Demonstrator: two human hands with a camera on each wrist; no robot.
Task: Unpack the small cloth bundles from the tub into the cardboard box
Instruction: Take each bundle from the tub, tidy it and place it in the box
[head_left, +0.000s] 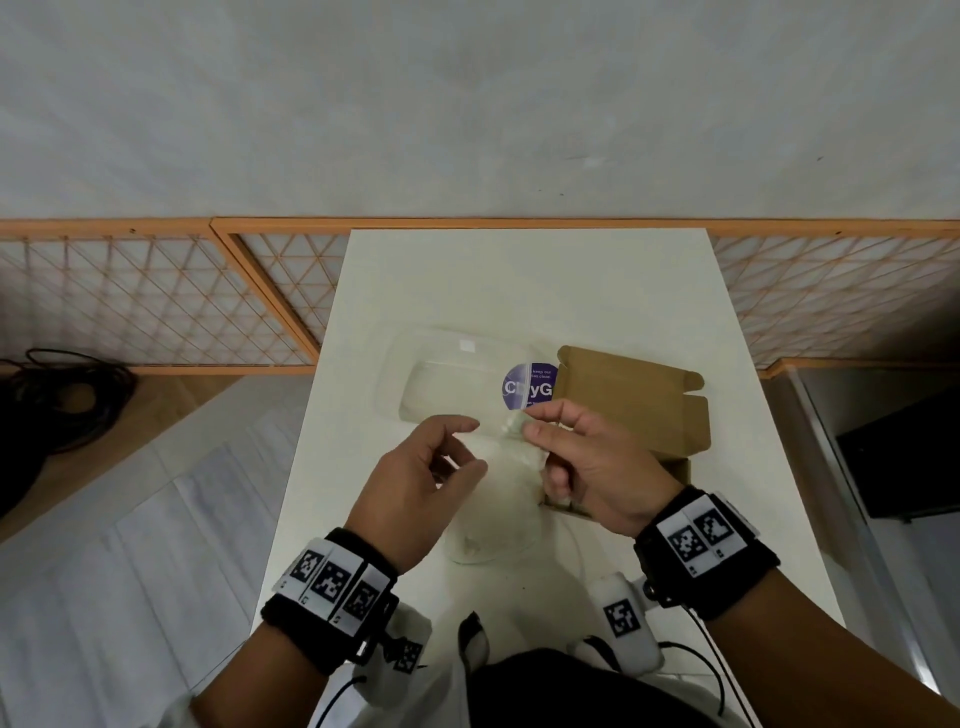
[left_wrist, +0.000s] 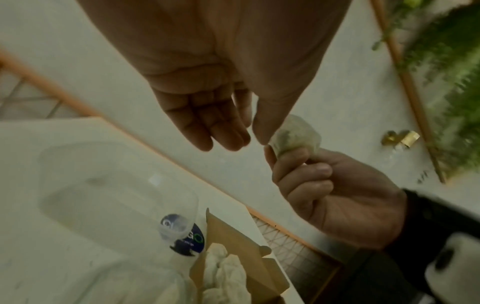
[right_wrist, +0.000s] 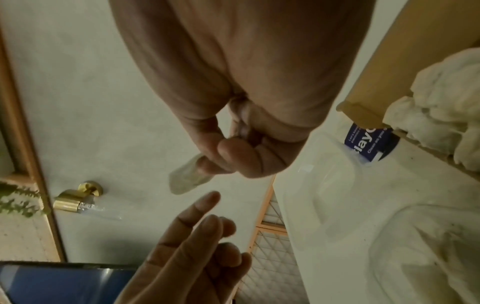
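Pale cloth bundle (left_wrist: 296, 137) is sitting pinched in my right grip (head_left: 582, 462), above the clear tub (head_left: 488, 519) on the white surface (head_left: 519, 280); my left grip (head_left: 415, 478) is hovering beside it, fingers loose, holding nothing. Beyond, the cardboard box (head_left: 634, 400) is lying open, more bundles (left_wrist: 223, 271) inside.

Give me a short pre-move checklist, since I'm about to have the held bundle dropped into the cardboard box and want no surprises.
1. Grip: right hand pinches the small pale cloth bundle between thumb and fingers: ok.
2. Left hand free: fingers relaxed, holding nothing, close to the bundle: ok.
3. Brown cardboard box open: lid flap up: ok.
4. Room in the box: white cloth bundles already lie inside; remaining space: cannot tell.
5. Clear plastic tub still holds cloth: ok.
6. Clear plastic lid lies apart on the white table, left of the box: ok.
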